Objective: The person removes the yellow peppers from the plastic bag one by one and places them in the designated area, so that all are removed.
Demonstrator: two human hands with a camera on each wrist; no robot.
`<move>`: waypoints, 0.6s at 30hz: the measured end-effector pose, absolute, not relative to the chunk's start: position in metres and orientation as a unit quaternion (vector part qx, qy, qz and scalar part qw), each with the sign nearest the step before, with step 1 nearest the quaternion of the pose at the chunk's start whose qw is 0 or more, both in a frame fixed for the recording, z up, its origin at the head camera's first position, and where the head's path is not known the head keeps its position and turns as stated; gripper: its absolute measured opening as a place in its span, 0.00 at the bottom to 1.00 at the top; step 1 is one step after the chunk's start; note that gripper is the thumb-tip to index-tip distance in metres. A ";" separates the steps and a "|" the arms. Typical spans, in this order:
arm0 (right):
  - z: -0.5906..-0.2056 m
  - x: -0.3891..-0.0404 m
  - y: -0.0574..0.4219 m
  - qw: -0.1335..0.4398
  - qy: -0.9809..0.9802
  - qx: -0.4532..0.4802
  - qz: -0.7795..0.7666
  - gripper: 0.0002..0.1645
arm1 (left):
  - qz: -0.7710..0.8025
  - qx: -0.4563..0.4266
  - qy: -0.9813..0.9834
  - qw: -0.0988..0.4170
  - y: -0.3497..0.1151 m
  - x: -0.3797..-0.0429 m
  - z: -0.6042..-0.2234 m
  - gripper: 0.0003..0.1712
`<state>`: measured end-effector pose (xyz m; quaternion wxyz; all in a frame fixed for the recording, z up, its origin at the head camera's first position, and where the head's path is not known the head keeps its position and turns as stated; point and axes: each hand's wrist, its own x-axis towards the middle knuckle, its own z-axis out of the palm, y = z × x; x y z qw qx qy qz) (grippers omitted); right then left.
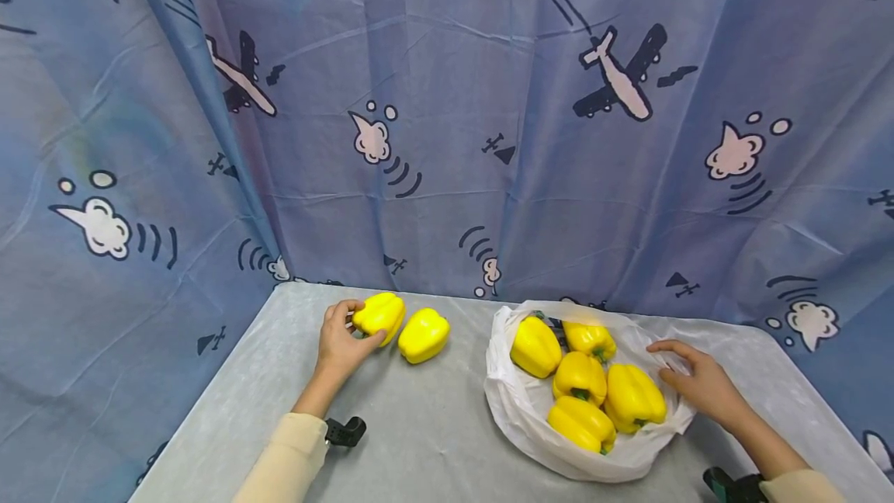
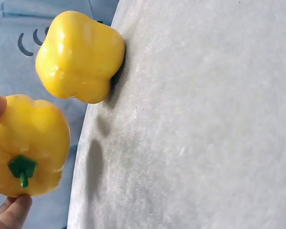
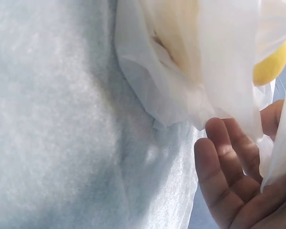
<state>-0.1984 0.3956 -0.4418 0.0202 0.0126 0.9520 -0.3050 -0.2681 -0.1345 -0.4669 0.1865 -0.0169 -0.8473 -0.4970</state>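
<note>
My left hand (image 1: 344, 344) grips a yellow bell pepper (image 1: 380, 317) between thumb and fingers. In the left wrist view that pepper (image 2: 31, 143) shows its green stem, and its shadow falls apart from it on the table. Just to its right, a second yellow bell pepper (image 1: 424, 335) lies on the table. A white plastic bag (image 1: 510, 421) stands wide open with several yellow bell peppers (image 1: 578, 379) inside. At the bag's right side, my right hand (image 1: 708, 386) holds the rim; in the right wrist view the bag's film (image 3: 229, 62) passes between the thumb and the fingers (image 3: 219, 162).
A grey-white cloth covers the table (image 1: 433, 418). Behind and to the left hangs a blue curtain (image 1: 433, 200) printed with planes and clouds, close to the table's back edge. Black wrist devices (image 1: 345, 431) sit on both wrists.
</note>
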 end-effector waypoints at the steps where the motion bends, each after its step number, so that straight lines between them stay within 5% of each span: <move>1: -0.442 -0.199 0.396 0.020 0.952 0.012 -0.306 0.23 | -0.497 -0.015 -0.848 0.185 -0.135 -0.269 -0.467 0.32; 18: -0.442 -0.198 0.396 0.017 0.953 0.017 -0.302 0.23 | -0.487 0.003 -0.860 0.153 -0.131 -0.270 -0.475 0.31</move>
